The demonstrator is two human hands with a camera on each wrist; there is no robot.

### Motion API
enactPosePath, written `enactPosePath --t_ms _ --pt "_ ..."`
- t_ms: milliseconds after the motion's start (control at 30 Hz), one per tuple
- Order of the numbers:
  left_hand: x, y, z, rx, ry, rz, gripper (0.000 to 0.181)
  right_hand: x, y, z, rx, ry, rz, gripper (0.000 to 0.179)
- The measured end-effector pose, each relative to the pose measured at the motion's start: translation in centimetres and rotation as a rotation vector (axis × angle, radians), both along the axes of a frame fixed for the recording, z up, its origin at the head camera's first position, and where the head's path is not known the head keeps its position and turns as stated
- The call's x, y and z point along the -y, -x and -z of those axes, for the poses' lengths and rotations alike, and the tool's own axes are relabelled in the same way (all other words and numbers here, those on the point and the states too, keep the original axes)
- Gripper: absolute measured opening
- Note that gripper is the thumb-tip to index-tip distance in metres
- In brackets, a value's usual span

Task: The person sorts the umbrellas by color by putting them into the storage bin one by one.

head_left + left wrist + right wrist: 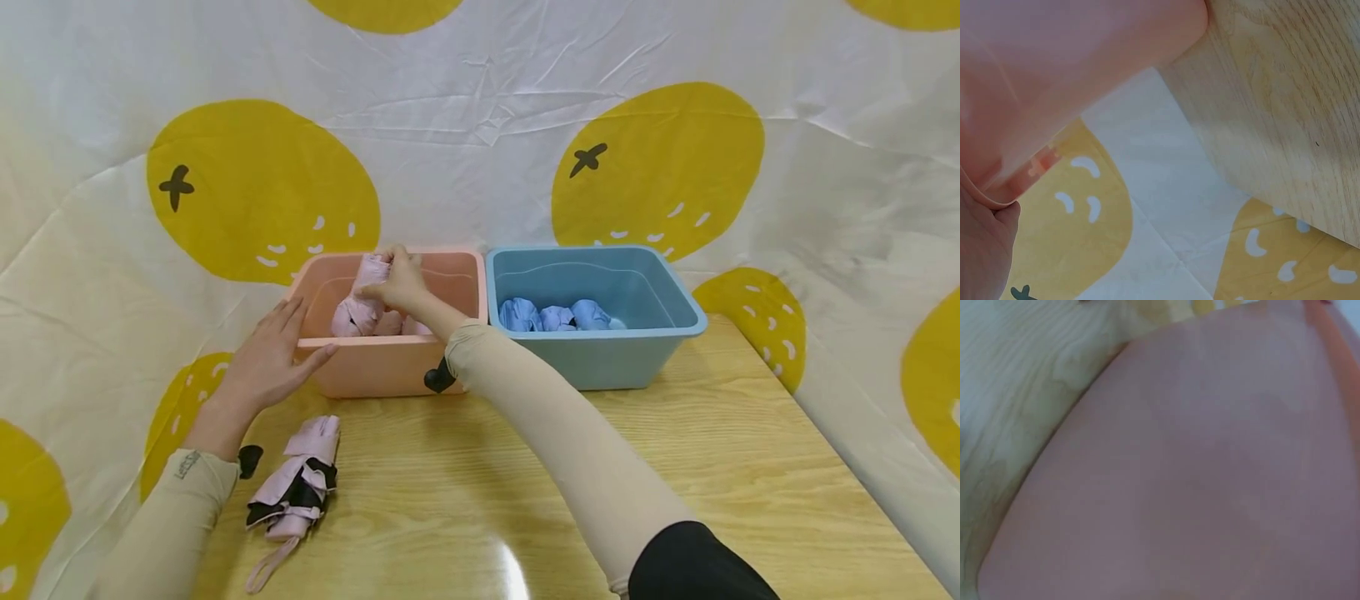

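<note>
A pink folded umbrella (360, 304) stands tilted inside the pink bin (375, 368), and my right hand (405, 287) grips it near its upper end. Beside its lower end, rolled pink items (387, 323) show partly above the bin's front rim; the rest of them is hidden. My left hand (266, 358) rests at the bin's left front corner, its fingers straight and the thumb spread along the front. In the left wrist view part of the left hand (985, 250) touches the bin's rim. The right wrist view shows only the bin's outer wall (1179, 462) and some table.
Another pink umbrella (318, 442), loosely folded with black showing and a wrist strap, lies on the wooden table (420, 500) at the front left. A blue bin (585, 362) stands right of the pink one and holds blue rolled items (520, 315). A patterned cloth (450, 167) hangs behind.
</note>
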State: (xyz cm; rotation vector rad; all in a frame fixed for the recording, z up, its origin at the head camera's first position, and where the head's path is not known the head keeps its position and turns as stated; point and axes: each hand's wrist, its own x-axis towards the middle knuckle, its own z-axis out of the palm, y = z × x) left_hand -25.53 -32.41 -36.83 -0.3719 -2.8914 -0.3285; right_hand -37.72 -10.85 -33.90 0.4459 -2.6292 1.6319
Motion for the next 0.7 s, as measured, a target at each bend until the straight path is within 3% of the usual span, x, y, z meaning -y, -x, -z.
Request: enactPosePath --t_ms 133,333,500,600,700 --pt "0.0 0.1 -0.1 0.003 0.008 -0.009 0.1 0.7 0.3 0.2 0.051 -0.018 -0.011 0.051" --pt "0.0 0.0 -0.1 0.0 0.006 -0.011 0.1 1.2 0.6 0.9 0.188 0.088 0.018 0.042" --pt "0.0 0.0 0.0 -0.006 0.008 0.0 0.099 1.4 0.7 1.1 0.162 0.096 0.033 0.038" --pt "-0.1 -0.1 -0.1 -0.004 0.001 0.006 0.099 1.4 0.6 1.2 0.194 0.094 -0.06 0.037" --pt "-0.1 0.0 -0.1 -0.001 -0.002 0.003 0.099 1.2 0.6 1.2 0.264 0.043 -0.235 0.037"
